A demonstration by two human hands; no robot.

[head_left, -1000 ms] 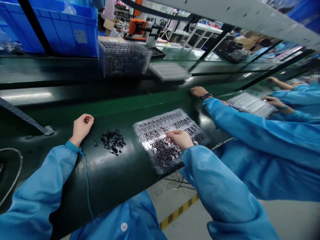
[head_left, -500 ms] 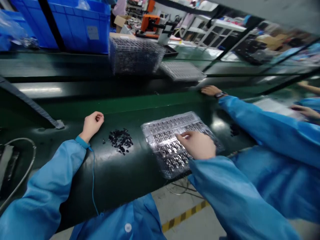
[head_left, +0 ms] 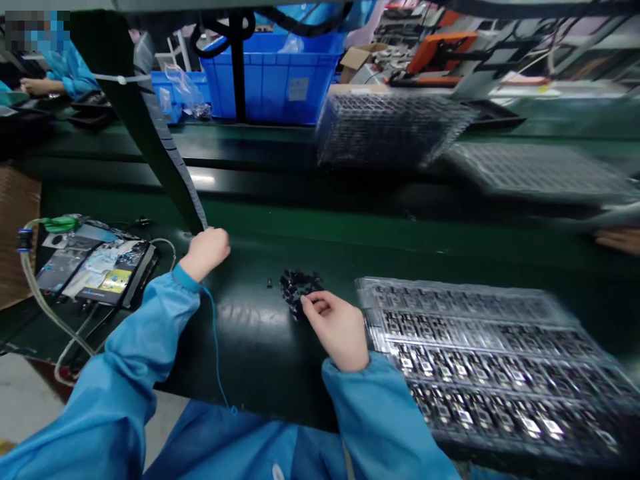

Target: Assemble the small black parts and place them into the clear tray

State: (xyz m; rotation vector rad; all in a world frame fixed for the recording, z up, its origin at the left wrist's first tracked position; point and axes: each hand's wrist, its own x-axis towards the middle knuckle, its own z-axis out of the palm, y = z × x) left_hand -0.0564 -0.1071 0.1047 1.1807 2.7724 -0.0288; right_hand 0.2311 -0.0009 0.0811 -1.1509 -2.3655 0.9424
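Note:
A small heap of black pieces (head_left: 296, 285) lies on the dark green worktop, with one loose black piece (head_left: 269, 283) to its left. My right hand (head_left: 343, 330) is at the heap's near right side, thumb and forefinger pinched together; anything between the tips is too small to make out. Curled into a fist, my left hand (head_left: 207, 252) rests by the foot of a taped post (head_left: 187, 183), its fingers mostly hidden. A blue cord runs from that wrist. Right of my right hand lies a clear plastic tray (head_left: 480, 303) holding rows of small metallic parts, blurred.
Farther back stand a stack of clear trays (head_left: 385, 130), another clear tray (head_left: 545, 170) and a blue bin (head_left: 273, 83). A taped box (head_left: 100, 263) with hoses sits at left. Another person's hand (head_left: 620, 239) shows at the right edge.
My view has swung left. My right hand has gone from above the parts tray to the black heap. My left hand has moved left, next to the post's foot.

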